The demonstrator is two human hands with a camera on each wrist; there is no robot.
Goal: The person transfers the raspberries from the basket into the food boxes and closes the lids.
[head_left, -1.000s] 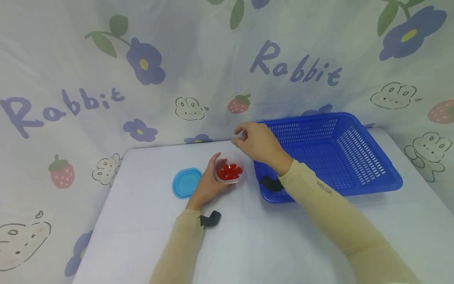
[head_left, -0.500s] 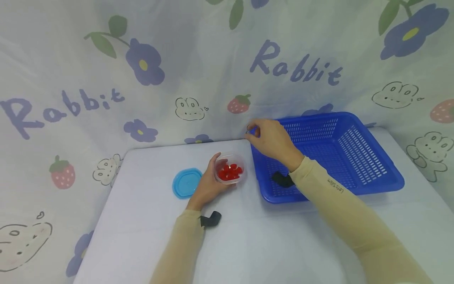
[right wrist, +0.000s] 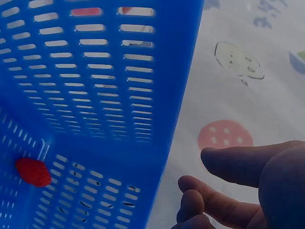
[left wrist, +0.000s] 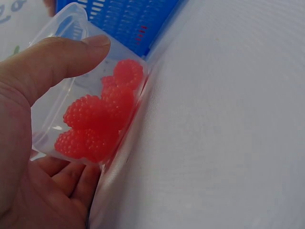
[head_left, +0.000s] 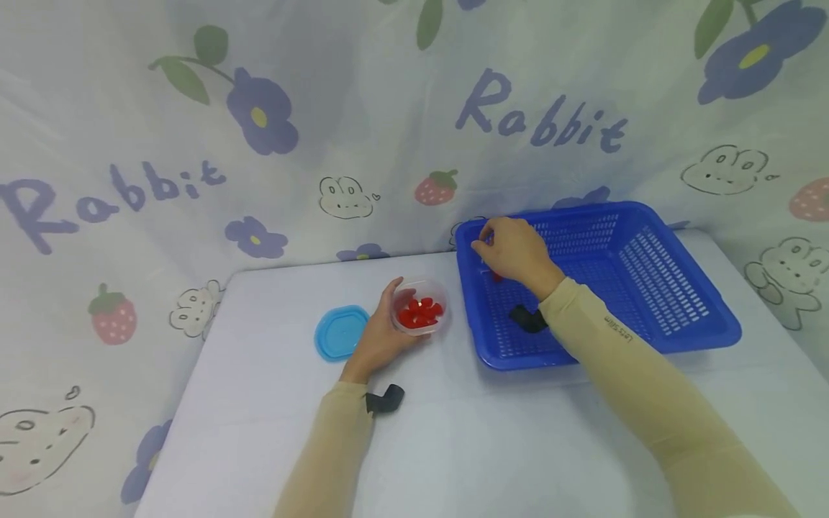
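Note:
My left hand [head_left: 382, 338] grips a clear plastic tub [left wrist: 52, 105] standing on the table, thumb across one side and fingers round the other. Several red raspberries [left wrist: 86, 112] lie in the bottom of the tub. Over the left end of a blue slotted basket [head_left: 602, 273] hangs my right hand [head_left: 514, 248]. Its thumb and fingers are apart and loosely bent, with nothing between them in the right wrist view. A single red raspberry [right wrist: 33, 172] sits inside the basket, and part of this raspberry [head_left: 496, 275] shows below the hand in the head view.
A light blue lid [head_left: 341, 333] lies on the white table [head_left: 259, 403], just left of the left hand. Behind the table hangs a printed cloth [head_left: 388, 108]; the basket's back rim is close to it.
My right hand has moved right, from near the tub to above the basket's left end. A red raspberry now shows in the basket. The left hand and tub stay still.

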